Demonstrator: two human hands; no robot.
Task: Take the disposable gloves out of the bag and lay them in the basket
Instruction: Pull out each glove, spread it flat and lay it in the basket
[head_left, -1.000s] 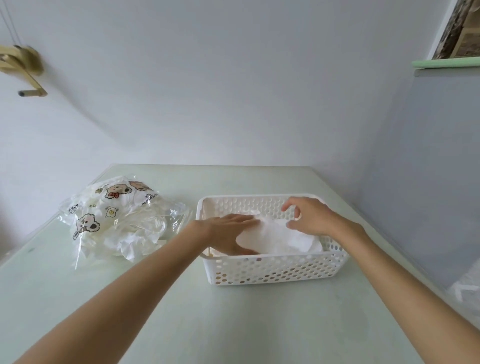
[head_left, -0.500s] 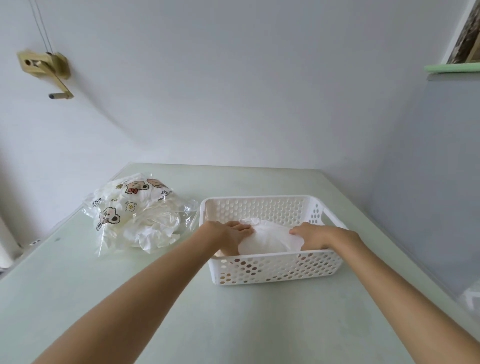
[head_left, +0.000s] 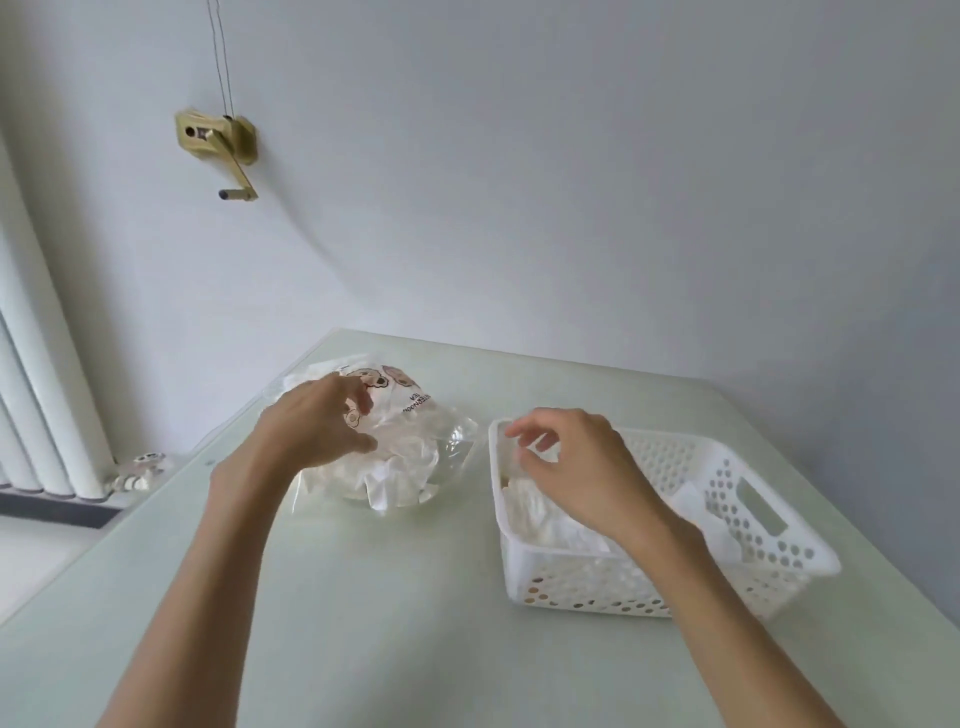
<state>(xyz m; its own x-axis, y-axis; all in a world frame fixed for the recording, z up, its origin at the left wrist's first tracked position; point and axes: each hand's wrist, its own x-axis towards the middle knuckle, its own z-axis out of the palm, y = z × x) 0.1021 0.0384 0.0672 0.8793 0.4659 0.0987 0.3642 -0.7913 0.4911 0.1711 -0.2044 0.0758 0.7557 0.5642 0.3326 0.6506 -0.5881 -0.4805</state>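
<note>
A clear plastic bag (head_left: 410, 452) printed with cartoon bears lies on the pale green table, stuffed with crumpled disposable gloves. My left hand (head_left: 317, 423) hovers over the bag's left side, fingers loosely spread and holding nothing; whether it touches the bag I cannot tell. To the right stands a white perforated basket (head_left: 737, 499) with thin white gloves (head_left: 540, 519) lying inside. My right hand (head_left: 576, 462) is above the basket's left end, fingers loosely curled and empty.
The table (head_left: 395, 613) meets a plain wall at its far edge. A brass crank handle (head_left: 223, 145) is mounted on the wall at upper left. A white radiator (head_left: 36, 405) stands at the far left, below table level.
Both hands have left the gloves in the basket. My left hand moved left to the bag; my right hand lifted over the basket's left end. The view has turned left.
</note>
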